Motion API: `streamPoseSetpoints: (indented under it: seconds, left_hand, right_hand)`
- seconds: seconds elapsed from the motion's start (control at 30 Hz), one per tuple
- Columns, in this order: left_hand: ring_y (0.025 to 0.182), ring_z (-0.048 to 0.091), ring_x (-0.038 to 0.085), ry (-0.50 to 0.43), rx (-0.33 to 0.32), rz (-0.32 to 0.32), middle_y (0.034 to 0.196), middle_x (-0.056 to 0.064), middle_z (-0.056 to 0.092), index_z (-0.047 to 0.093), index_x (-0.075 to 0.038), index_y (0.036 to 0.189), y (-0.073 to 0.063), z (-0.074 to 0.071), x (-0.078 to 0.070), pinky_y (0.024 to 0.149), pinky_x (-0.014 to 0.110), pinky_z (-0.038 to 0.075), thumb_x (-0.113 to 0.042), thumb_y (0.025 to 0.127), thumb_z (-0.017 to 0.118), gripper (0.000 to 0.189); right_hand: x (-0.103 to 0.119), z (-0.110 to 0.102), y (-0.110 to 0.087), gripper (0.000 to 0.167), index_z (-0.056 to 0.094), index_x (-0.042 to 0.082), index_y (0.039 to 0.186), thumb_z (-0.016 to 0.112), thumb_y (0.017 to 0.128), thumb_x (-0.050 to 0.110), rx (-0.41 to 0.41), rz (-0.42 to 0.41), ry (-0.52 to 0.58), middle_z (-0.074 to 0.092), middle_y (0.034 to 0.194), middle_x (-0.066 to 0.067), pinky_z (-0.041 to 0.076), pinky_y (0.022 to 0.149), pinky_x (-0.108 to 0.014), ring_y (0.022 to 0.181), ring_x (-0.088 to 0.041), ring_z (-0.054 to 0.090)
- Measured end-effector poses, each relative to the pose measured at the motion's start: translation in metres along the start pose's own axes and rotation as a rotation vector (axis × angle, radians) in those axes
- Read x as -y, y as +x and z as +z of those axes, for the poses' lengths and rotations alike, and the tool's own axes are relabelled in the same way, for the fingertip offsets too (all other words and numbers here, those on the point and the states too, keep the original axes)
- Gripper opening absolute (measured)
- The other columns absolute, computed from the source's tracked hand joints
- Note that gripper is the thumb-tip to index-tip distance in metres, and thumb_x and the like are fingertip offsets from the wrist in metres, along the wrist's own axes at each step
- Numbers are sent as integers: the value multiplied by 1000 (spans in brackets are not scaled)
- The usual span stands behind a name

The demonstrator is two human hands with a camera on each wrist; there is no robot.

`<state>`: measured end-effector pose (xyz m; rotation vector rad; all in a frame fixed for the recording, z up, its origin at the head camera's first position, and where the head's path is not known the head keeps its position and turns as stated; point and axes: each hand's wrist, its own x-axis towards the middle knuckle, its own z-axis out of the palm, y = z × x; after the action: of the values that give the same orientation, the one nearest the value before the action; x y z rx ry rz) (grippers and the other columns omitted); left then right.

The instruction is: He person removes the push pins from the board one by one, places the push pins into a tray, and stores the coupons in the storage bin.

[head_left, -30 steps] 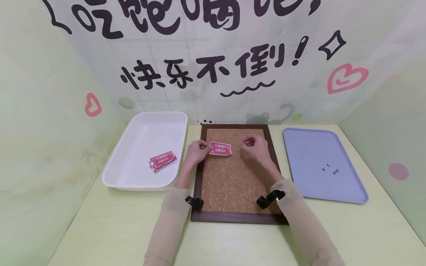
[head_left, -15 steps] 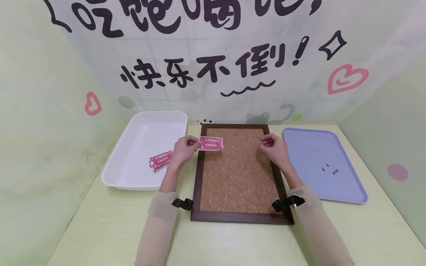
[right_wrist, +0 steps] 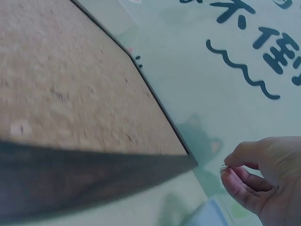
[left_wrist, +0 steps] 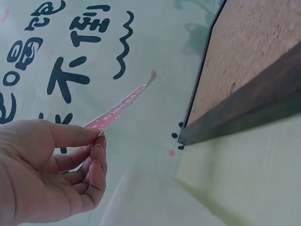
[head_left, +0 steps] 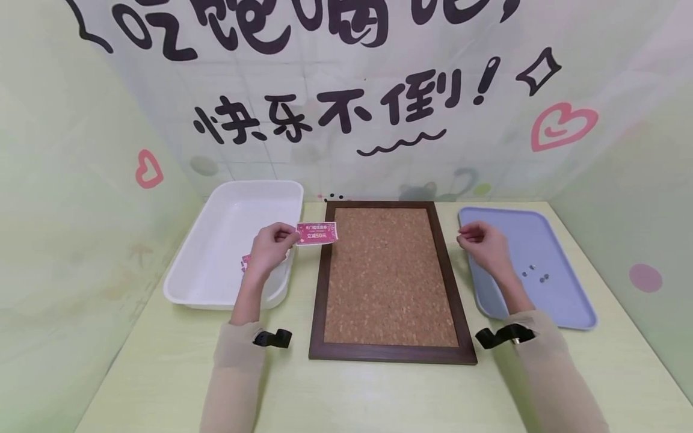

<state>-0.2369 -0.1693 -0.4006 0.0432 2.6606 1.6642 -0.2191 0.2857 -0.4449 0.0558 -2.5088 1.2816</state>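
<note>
A pink coupon [head_left: 317,233] with white print is pinched at its left edge by my left hand [head_left: 271,249], in the air between the white tub and the corkboard. In the left wrist view the coupon [left_wrist: 120,108] is nearly edge-on, its far end curling. My right hand [head_left: 484,246] is over the near-left part of the blue tray. Its thumb and fingertips pinch something tiny; a thin metal point, like a thumbtack's [right_wrist: 224,165], shows in the right wrist view. The cork surface [head_left: 390,276] of the framed board lies between both hands, with nothing on it.
The white tub [head_left: 189,264] stands at left, with more pink coupons [head_left: 246,261] partly hidden behind my left hand. On the blue tray [head_left: 563,310] at right lie several small silver thumbtacks [head_left: 544,278]. A dark wooden frame [head_left: 392,353] borders the corkboard. A printed wall stands behind.
My left hand has moved left with the coupon, off the corkboard toward the white tub. My right hand has moved right, from above the cork to the blue tray.
</note>
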Motion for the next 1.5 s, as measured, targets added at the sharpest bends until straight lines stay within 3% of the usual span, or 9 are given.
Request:
streamPoseSetpoints:
  seconds: [0.2, 0.33, 0.5, 0.6, 0.7, 1.0, 1.07, 1.27, 1.5]
  left_hand:
    - [92, 60, 30, 19, -19, -39, 102, 18, 64, 65, 4, 114, -7, -18, 12, 68, 22, 49, -17, 100, 63, 25]
    - [97, 59, 30, 56, -41, -50, 106, 17, 64, 64, 4, 116, -11, -31, 19, 75, 25, 47, -19, 100, 62, 28]
    - [99, 57, 29, 41, -54, -76, 106, 15, 61, 62, 6, 119, -17, -47, 27, 78, 28, 48, -19, 101, 61, 31]
    - [99, 56, 29, 46, -67, -83, 105, 14, 60, 61, 6, 120, -20, -56, 33, 76, 27, 49, -20, 102, 60, 32]
    - [99, 58, 31, 57, -84, -89, 104, 15, 61, 61, 6, 120, -22, -63, 40, 73, 26, 49, -22, 102, 60, 34]
    - [101, 59, 35, 101, -102, -145, 107, 21, 62, 60, 7, 122, -25, -78, 56, 70, 26, 45, -24, 104, 58, 36]
    - [102, 59, 36, 118, -98, -163, 108, 22, 61, 60, 7, 122, -25, -79, 59, 71, 27, 45, -23, 104, 57, 35]
    - [100, 60, 36, 182, -81, -209, 105, 20, 62, 60, 7, 122, -22, -81, 68, 69, 28, 46, -20, 103, 57, 33]
    - [91, 61, 29, 244, -57, -258, 98, 14, 63, 61, 7, 119, -19, -81, 76, 68, 30, 46, -19, 101, 60, 31]
  right_hand:
    - [-22, -27, -7, 21, 67, -11, 105, 70, 90, 3, 5, 14, -96, 69, 96, -29, 45, 65, -7, 71, 13, 53]
    - [-36, -46, -11, 23, 67, -10, 105, 71, 90, 7, -12, 44, -126, 71, 94, -25, 44, 63, -7, 70, 14, 52]
    - [-50, -71, -16, 25, 67, -12, 105, 69, 89, 7, -54, 72, -116, 71, 82, 0, 44, 62, -7, 69, 15, 53]
    - [-57, -84, -19, 26, 67, -10, 106, 69, 88, 9, -78, 109, -161, 62, 78, 20, 43, 58, -8, 68, 18, 51]
    - [-63, -95, -24, 27, 68, -8, 107, 70, 88, 12, -97, 155, -234, 56, 76, 27, 42, 56, -10, 66, 21, 47]
    - [-83, -118, -32, 30, 64, -11, 112, 66, 90, 10, -72, 222, -271, 57, 78, 21, 40, 59, -9, 66, 18, 46]
    - [-87, -122, -33, 30, 64, -12, 111, 66, 90, 9, -61, 236, -279, 59, 76, 17, 41, 57, -11, 65, 15, 46]
    - [-97, -128, -35, 28, 64, -14, 106, 68, 87, 6, -37, 253, -331, 69, 80, -12, 40, 54, -14, 61, 12, 45]
    - [-103, -130, -36, 28, 64, -13, 106, 70, 87, 7, -5, 268, -353, 71, 82, -16, 41, 54, -16, 61, 10, 46]
